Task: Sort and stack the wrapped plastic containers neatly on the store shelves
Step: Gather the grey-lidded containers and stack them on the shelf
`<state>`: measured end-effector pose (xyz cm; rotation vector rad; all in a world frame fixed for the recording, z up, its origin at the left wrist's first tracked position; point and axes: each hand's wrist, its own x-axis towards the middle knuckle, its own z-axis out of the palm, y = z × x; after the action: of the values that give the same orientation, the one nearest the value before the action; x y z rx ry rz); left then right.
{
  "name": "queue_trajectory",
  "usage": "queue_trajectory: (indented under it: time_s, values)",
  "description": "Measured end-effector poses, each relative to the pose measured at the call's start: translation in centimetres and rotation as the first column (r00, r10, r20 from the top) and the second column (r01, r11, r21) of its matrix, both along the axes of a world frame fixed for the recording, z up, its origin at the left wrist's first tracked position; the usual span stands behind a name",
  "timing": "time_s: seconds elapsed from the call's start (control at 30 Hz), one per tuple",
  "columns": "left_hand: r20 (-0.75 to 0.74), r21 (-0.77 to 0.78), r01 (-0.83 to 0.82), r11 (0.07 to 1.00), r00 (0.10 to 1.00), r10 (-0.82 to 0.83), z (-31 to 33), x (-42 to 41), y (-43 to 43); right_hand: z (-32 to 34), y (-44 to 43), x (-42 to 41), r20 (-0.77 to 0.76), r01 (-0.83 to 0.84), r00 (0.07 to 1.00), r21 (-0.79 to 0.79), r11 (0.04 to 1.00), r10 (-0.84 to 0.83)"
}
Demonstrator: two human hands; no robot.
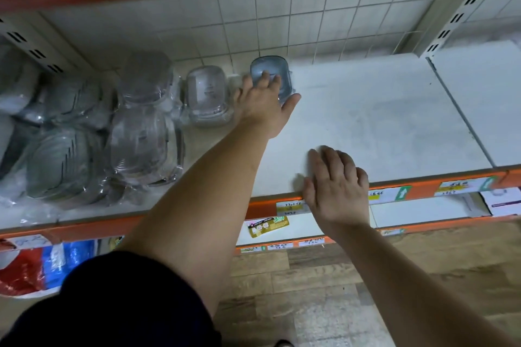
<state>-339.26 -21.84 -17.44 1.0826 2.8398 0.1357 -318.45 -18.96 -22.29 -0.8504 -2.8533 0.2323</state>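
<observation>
- I'm seeing the left hand (pixel 260 101) clamping its grip over the small blue-tinted plastic container (pixel 266 70) at the back of the white shelf board (pixel 380 127).
- The right hand (pixel 335 186) is lying flat, fingers straight, on the front edge.
- The clear wrapped containers (pixel 141 127) are lying loosely piled at left; I'm judging most stacking is still waiting.

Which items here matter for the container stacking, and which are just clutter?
Job:
blue container, left hand gripping it
clear container beside it
wrapped stacks
shelf, right hand resting on its front edge

Lying about:
gold packet on the lower shelf
red-and-blue bag
price labels
white box
</observation>
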Motion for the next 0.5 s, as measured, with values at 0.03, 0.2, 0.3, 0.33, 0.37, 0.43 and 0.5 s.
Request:
queue_trajectory:
  time_s: [0.03, 0.2, 0.3, 0.33, 0.37, 0.43, 0.5]
  values:
    - [0.006, -0.022, 0.007, 1.0, 1.0, -0.007, 0.1, 0.1, -0.3, -0.1, 0.0, 0.1, 0.004, 0.0, 1.0, 0.003, 1.0, 0.0]
    - [0.082, 0.129, 0.046, 0.991, 0.995, -0.057, -0.2, 2.8, -3.8, 0.4, 0.0, 0.1, 0.035, -0.014, 0.999, -0.055, 0.998, 0.015]
    - [0.051, 0.188, 0.09, 0.978, 0.994, -0.102, -0.1, 6.2, -7.5, 1.7, -0.2, 0.3, 0.048, -0.015, 0.999, -0.156, 0.988, 0.022]
    - [0.046, 0.213, 0.102, 0.972, 0.992, -0.114, 0.2, 7.3, -8.9, 2.3, -0.5, 0.4, 0.036, -0.014, 0.999, -0.183, 0.983, 0.021]
    - [0.034, 0.241, 0.109, 0.964, 0.992, -0.12, 0.4, 8.2, -10.3, 3.0, -1.0, 0.5, 0.026, -0.017, 0.999, -0.198, 0.98, 0.023]
    - [-0.009, 0.266, 0.112, 0.958, 0.994, -0.113, 1.5, 9.9, -13.3, 4.8, -2.4, 0.7, -0.012, -0.039, 0.999, -0.204, 0.978, 0.038]
    - [-0.083, 0.264, 0.121, 0.957, 0.991, -0.103, 3.2, 10.9, -16.3, 7.1, -4.3, 0.7, -0.08, -0.058, 0.996, -0.196, 0.979, 0.043]
